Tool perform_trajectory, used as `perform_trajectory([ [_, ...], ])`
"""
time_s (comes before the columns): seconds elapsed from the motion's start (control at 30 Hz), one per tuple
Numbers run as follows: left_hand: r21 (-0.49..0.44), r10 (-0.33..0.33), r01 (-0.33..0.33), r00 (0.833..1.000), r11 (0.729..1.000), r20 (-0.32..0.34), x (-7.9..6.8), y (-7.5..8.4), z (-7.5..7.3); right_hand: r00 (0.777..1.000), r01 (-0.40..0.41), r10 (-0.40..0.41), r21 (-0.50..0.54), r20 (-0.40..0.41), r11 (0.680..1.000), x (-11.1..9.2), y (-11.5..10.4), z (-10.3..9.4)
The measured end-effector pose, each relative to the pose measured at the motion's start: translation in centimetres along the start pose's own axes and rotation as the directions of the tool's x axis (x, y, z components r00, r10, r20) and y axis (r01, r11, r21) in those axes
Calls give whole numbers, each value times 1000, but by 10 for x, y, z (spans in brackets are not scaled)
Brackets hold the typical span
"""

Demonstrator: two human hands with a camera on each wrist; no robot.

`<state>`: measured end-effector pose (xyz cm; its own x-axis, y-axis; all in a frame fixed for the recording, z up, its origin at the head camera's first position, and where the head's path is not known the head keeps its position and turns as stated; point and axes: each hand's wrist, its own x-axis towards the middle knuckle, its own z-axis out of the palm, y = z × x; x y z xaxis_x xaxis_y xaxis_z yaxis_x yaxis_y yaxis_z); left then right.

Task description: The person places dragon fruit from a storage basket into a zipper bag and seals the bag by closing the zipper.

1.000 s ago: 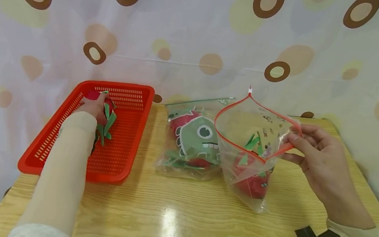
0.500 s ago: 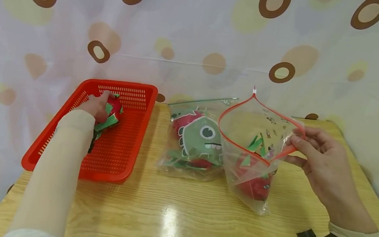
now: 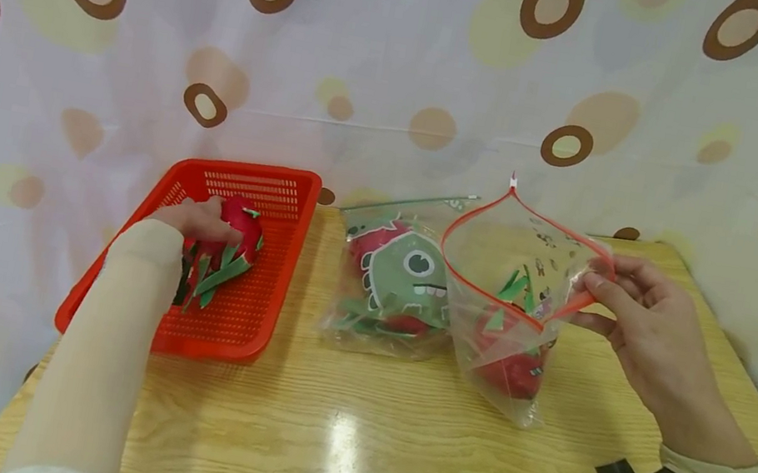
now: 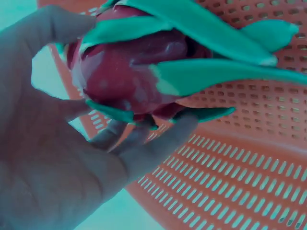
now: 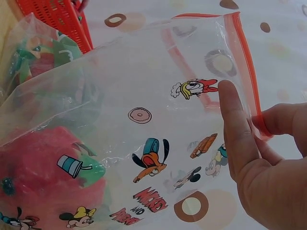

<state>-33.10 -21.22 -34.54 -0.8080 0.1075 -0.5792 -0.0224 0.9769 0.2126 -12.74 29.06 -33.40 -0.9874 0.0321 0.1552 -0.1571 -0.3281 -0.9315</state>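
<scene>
Inside the red basket, my left hand (image 3: 199, 220) grips a red dragon fruit (image 3: 241, 225) with long green scales. In the left wrist view the thumb lies on one side of the dragon fruit (image 4: 129, 62) and the fingers (image 4: 163, 143) curl under the other. My right hand (image 3: 657, 345) pinches the red-edged rim of a clear zip bag (image 3: 478, 322), whose mouth gapes wide. Cartoon prints cover this bag in the right wrist view, and another dragon fruit (image 5: 48, 167) rests in its bottom. The basket wall hides nothing of the held fruit, but my hand covers part.
The slatted red basket (image 3: 267, 310) stands at the left of the wooden table (image 3: 282, 439). Beside the gaping bag lies a second zip bag (image 3: 401, 283) with a green monster print and dragon fruit inside. A spotted cloth (image 3: 381, 51) hangs behind the table.
In the basket, my left hand and the dragon fruit have shifted a little rightward, and the fruit has turned so more of it shows. The right hand keeps its hold on the bag rim.
</scene>
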Motion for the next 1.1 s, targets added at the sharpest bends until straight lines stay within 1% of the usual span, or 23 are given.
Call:
perform_trajectory([
  [0.1, -56, -9, 6, 999, 998, -53, 1, 2, 6, 1000, 1, -1, 2, 0, 1000, 1, -1, 1],
  [0.17, -117, -40, 29, 995, 993, -94, 1, 4, 12, 1000, 1, -1, -11, -4, 1000, 0, -1, 2],
  [0.23, -171, -83, 58, 987, 984, -140, 1, 7, 17, 1000, -1, 1, -22, -8, 1000, 0, -1, 2],
  [0.33, -189, -106, 71, 978, 979, -182, 1, 11, 22, 1000, -1, 1, -26, -12, 1000, 0, -1, 3],
  [0.43, -180, -90, 56, 978, 982, -187, 2, 13, 23, 1000, -1, 1, -25, -14, 1000, 0, -2, 3],
  [0.53, -151, -60, 29, 977, 988, -204, 4, 11, 25, 1000, -7, 6, -34, -19, 999, 0, -2, 4],
  [0.63, -127, -37, 5, 968, 992, -249, 7, 6, 28, 1000, -12, 11, -40, -25, 999, 0, -2, 4],
  [0.77, -131, -10, -29, 958, 991, -286, 9, 1, 31, 1000, -16, 15, -43, -27, 999, 1, -1, 4],
  [0.83, -153, -4, -43, 956, 987, -293, 9, -1, 31, 999, -22, 21, -44, -30, 999, 1, -1, 4],
  [0.93, -209, -4, -60, 957, 976, -292, 7, -1, 29, 999, -29, 27, -48, -33, 998, 2, -1, 4],
  [1.07, -297, 6, -94, 958, 950, -286, 3, 1, 26, 999, -26, 24, -50, -35, 998, 3, 0, 4],
  [1.1, -307, 8, -101, 957, 946, -291, 2, 1, 25, 999, -25, 23, -47, -34, 999, 3, 0, 4],
])
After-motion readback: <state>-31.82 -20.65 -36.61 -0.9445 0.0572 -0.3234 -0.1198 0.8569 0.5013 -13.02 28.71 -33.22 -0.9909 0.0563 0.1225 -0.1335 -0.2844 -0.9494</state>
